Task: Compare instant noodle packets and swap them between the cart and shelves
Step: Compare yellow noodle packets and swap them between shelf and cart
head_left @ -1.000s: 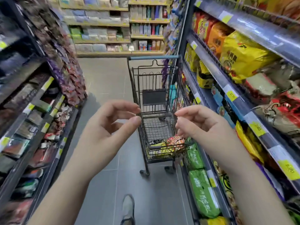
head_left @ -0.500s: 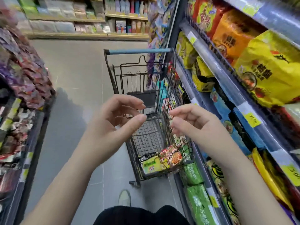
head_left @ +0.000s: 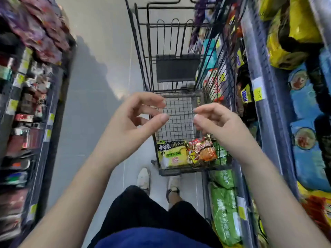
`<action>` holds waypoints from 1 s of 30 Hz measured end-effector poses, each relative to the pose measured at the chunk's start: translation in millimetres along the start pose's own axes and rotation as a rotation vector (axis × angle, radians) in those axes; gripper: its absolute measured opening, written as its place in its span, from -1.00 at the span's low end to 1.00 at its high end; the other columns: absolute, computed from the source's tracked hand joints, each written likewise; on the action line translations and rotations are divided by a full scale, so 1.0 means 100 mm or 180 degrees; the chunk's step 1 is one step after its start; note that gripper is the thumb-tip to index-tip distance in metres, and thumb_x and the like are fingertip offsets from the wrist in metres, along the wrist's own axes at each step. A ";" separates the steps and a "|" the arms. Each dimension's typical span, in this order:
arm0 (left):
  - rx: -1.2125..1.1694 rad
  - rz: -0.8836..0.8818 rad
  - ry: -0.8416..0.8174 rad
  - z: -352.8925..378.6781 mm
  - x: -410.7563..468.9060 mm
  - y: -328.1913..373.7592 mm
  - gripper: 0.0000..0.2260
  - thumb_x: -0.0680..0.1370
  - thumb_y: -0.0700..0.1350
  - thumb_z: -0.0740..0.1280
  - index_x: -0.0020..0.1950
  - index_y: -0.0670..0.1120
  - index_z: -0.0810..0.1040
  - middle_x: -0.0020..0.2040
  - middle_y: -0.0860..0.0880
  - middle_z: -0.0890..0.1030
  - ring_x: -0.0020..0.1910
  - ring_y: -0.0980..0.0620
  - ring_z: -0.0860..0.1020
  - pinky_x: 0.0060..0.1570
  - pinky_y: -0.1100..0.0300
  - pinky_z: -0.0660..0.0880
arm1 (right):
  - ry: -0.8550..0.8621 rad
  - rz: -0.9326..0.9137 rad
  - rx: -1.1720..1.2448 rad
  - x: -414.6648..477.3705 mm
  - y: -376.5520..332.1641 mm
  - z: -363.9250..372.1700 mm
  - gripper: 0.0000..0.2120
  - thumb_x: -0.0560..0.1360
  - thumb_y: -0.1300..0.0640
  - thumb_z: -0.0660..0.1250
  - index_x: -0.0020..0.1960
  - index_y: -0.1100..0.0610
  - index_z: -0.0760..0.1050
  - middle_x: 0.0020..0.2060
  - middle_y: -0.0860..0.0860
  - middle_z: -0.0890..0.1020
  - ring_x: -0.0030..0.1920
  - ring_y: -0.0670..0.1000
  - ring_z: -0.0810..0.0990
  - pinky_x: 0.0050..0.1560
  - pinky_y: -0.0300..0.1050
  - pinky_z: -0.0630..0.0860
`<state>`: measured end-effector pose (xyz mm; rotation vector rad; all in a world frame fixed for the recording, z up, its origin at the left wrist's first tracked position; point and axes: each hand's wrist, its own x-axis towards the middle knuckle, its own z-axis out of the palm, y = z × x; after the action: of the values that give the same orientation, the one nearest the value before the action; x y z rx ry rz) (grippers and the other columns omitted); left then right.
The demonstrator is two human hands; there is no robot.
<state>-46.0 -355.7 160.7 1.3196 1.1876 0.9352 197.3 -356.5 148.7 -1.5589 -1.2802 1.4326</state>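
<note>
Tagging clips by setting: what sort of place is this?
Most likely a supermarket aisle: a wire shopping cart holding noodle packets, stocked shelves on both sides, yellow price tags on shelf edges.

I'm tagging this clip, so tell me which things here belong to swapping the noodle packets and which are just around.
Job in hand: cart; yellow-and-black packet and red-orange packet in it; green packets on the right shelf; left hand and right hand, both empty.

Just around: left shelving; purple hanging packets; white shoes; grey floor.
</note>
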 end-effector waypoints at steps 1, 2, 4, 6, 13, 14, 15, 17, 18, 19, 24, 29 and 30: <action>-0.0024 -0.0083 0.0033 0.04 0.01 -0.11 -0.72 0.49 0.07 0.48 0.17 0.10 0.56 0.16 -0.03 0.65 0.02 0.04 0.63 0.04 0.04 0.57 | -0.0041 0.0156 -0.0046 0.07 0.16 -0.01 -0.67 0.42 -0.13 0.48 0.13 -0.02 0.63 -0.04 -0.06 0.73 0.01 -0.01 0.72 0.01 -0.14 0.65; -0.0040 -0.0143 0.0074 0.08 0.03 -0.21 -0.71 0.48 0.07 0.48 0.17 0.10 0.57 0.16 -0.03 0.65 0.01 0.05 0.63 0.04 0.05 0.58 | -0.0098 0.0314 -0.0104 0.15 0.34 -0.02 -0.64 0.41 -0.17 0.48 0.13 -0.04 0.63 -0.03 -0.07 0.73 0.03 -0.01 0.72 0.04 -0.09 0.67; -0.0054 -0.0289 0.0132 0.15 0.07 -0.39 -0.70 0.47 0.07 0.48 0.17 0.10 0.57 0.16 -0.01 0.66 0.00 0.07 0.64 0.03 0.08 0.58 | -0.0197 0.0692 -0.0301 0.32 0.72 -0.01 -0.60 0.39 -0.27 0.50 0.13 -0.10 0.61 0.00 -0.11 0.73 0.05 -0.04 0.72 0.09 -0.01 0.68; -0.0022 -0.0424 0.0092 0.20 0.12 -0.57 -0.70 0.47 0.08 0.48 0.17 0.12 0.56 0.16 0.02 0.65 0.01 0.07 0.64 0.05 0.06 0.59 | -0.0347 0.1096 -0.0807 0.49 1.16 0.01 -0.59 0.43 -0.30 0.48 0.18 -0.11 0.57 0.03 -0.12 0.70 0.06 -0.07 0.70 0.06 -0.04 0.65; 0.0063 -0.0630 0.0070 0.22 0.23 -1.05 -0.67 0.47 0.07 0.47 0.20 0.08 0.55 0.16 0.03 0.65 0.04 0.04 0.65 0.15 -0.27 0.57 | -0.0618 0.1947 -0.1423 0.89 2.29 0.22 -0.39 0.53 -0.20 0.45 0.44 0.10 0.40 0.29 0.03 0.60 0.08 -0.04 0.58 0.01 -0.19 0.45; 0.0073 -0.0641 0.0059 0.20 0.24 -1.08 -0.66 0.47 0.06 0.47 0.21 0.06 0.54 0.16 0.03 0.65 0.04 0.04 0.65 0.14 -0.30 0.56 | -0.0585 0.2009 -0.1418 0.95 2.40 0.26 -0.37 0.53 -0.19 0.45 0.45 0.10 0.39 0.32 0.04 0.59 0.14 0.00 0.56 0.11 -0.14 0.45; 0.0087 -0.0654 0.0049 0.18 0.25 -1.11 -0.66 0.47 0.05 0.48 0.22 0.06 0.54 0.16 0.03 0.65 0.05 0.04 0.64 0.14 -0.32 0.55 | -0.0554 0.2076 -0.1385 0.99 2.50 0.30 -0.36 0.53 -0.18 0.46 0.46 0.11 0.38 0.34 0.05 0.57 0.19 0.03 0.54 0.19 -0.11 0.45; 0.0105 -0.0662 0.0016 0.15 0.29 -1.16 -0.65 0.47 0.04 0.49 0.23 0.06 0.54 0.18 0.01 0.64 0.07 0.01 0.63 0.13 -0.30 0.57 | -0.0508 0.2178 -0.1394 1.07 2.65 0.39 -0.35 0.52 -0.16 0.46 0.48 0.12 0.37 0.36 0.07 0.55 0.25 0.07 0.54 0.27 -0.06 0.44; 0.0112 -0.0662 -0.0009 0.13 0.30 -1.17 -0.64 0.48 0.04 0.49 0.23 0.05 0.53 0.18 0.00 0.64 0.08 0.00 0.63 0.11 -0.27 0.58 | -0.0492 0.2218 -0.1418 1.11 2.72 0.44 -0.34 0.52 -0.16 0.46 0.49 0.12 0.36 0.37 0.08 0.55 0.28 0.09 0.54 0.29 -0.04 0.43; 0.0122 -0.0661 -0.0031 0.12 0.32 -1.18 -0.64 0.48 0.03 0.49 0.24 0.04 0.53 0.19 0.00 0.64 0.09 -0.02 0.62 0.10 -0.22 0.60 | -0.0491 0.2247 -0.1433 1.13 2.78 0.49 -0.33 0.52 -0.15 0.46 0.50 0.13 0.36 0.38 0.09 0.54 0.32 0.12 0.54 0.30 -0.02 0.43; 0.0099 -0.0697 -0.0065 0.10 0.40 -1.24 -0.62 0.47 0.02 0.49 0.26 0.01 0.53 0.19 0.00 0.64 0.13 -0.02 0.62 0.08 -0.06 0.61 | -0.0511 0.2432 -0.1553 1.23 3.04 0.68 -0.22 0.54 -0.13 0.45 0.58 0.21 0.22 0.47 0.16 0.44 0.42 0.19 0.47 0.36 0.01 0.42; 0.0130 -0.0701 -0.0182 0.10 0.43 -1.31 -0.62 0.47 0.03 0.47 0.26 0.02 0.53 0.20 0.02 0.64 0.14 -0.03 0.62 0.07 0.06 0.61 | -0.0482 0.2684 -0.1508 1.28 3.19 0.78 -0.10 0.54 -0.12 0.46 0.63 0.25 0.07 0.54 0.19 0.34 0.48 0.23 0.40 0.39 0.10 0.43; 0.0159 -0.0691 -0.0220 0.09 0.44 -1.32 -0.62 0.47 0.04 0.47 0.25 0.02 0.53 0.21 0.03 0.63 0.14 -0.03 0.62 0.07 0.10 0.60 | -0.0444 0.2722 -0.1470 1.29 3.22 0.79 -0.08 0.54 -0.12 0.46 0.65 0.24 0.04 0.56 0.20 0.31 0.50 0.24 0.38 0.41 0.12 0.42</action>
<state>-46.4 -324.2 25.3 1.2243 1.2786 0.7027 182.4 -345.6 -206.3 -2.5592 -1.1087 1.8428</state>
